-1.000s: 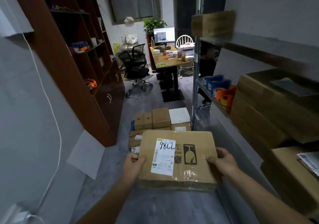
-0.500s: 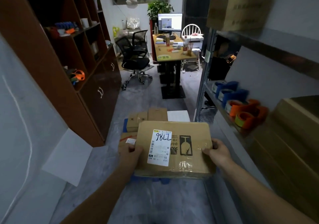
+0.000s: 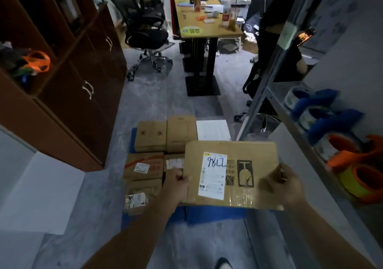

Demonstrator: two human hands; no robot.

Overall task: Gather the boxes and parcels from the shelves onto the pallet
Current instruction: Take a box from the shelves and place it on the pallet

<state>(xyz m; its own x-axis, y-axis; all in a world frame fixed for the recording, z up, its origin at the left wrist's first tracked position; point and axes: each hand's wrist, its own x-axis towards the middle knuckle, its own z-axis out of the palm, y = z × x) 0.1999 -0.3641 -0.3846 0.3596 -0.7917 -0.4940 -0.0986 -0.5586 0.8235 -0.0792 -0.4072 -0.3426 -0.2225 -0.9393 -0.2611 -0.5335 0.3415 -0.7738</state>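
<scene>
Head view: gripping a labelled cardboard box by its two ends with left hand and right hand, well apart, above the blue pallet. Several parcels already loaded there. Seemingly partway through: box not yet set down, remaining shelf stock impossible to tell.

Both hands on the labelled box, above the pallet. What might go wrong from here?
1. The box bears a wine-glass mark; the left hand and right hand grip only its side edges, so a slip or hard drop may harm the contents.
2. The blue pallet already holds packed boxes; this wide one could land tilted on them or overhang the edge.
3. The metal shelf upright stands close on the right; a corner might catch it.
</scene>
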